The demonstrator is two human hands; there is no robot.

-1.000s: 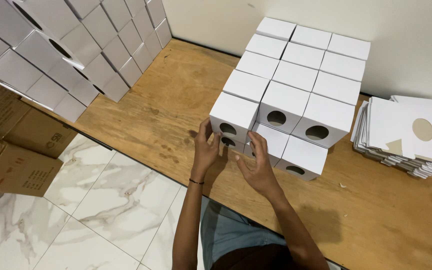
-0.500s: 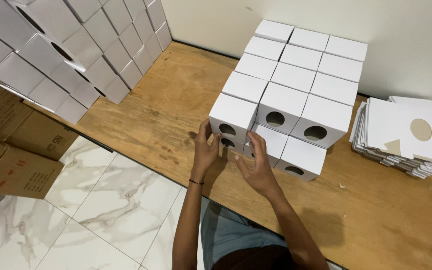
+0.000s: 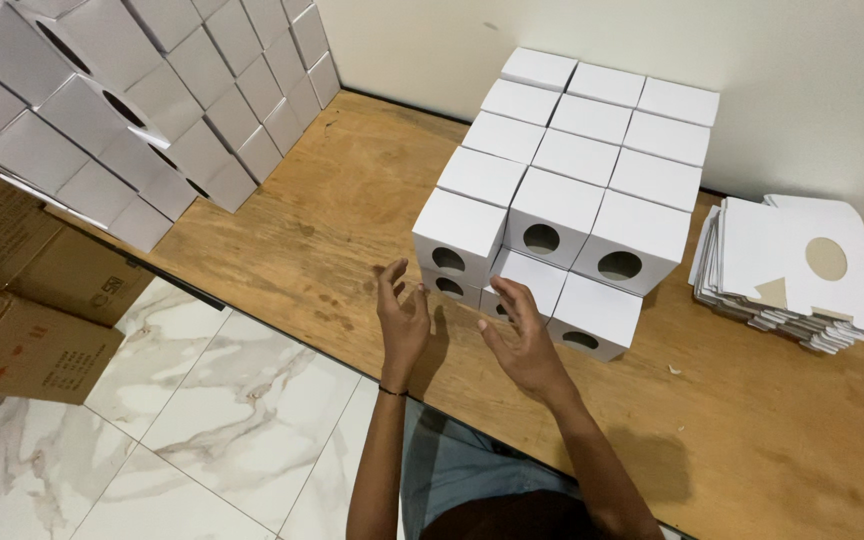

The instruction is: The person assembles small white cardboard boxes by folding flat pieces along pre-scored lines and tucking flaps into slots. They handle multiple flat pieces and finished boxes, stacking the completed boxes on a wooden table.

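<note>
Both hands have drawn back from the stack of white boxes since half a second ago, when they were pressed against its front corner; now they hover just in front of it with a gap showing. On the left hand (image 3: 404, 320) the fingers (image 3: 388, 280) are spread and slightly curled, holding nothing, nearest the lower corner box with a round hole (image 3: 452, 287). On the right hand (image 3: 524, 338) the fingers (image 3: 518, 298) are likewise loose and empty, palm turned toward the bottom-row box (image 3: 530, 280) that juts out under the upper rows. The block of white cardboard boxes (image 3: 577, 160) stands on the wooden tabletop (image 3: 352, 200), stacked in neat rows against the pale wall, the front faces showing round cut-outs. To the right of it, apart from the block, lies a pile of flat unfolded box blanks (image 3: 792, 270), the top sheet with a round hole. At the upper left another wall of white boxes (image 3: 132, 110) leans at the tabletop's far end. Brown cardboard cartons (image 3: 22, 300) sit on the marble-patterned floor tiles (image 3: 202, 420) below the tabletop's edge.
</note>
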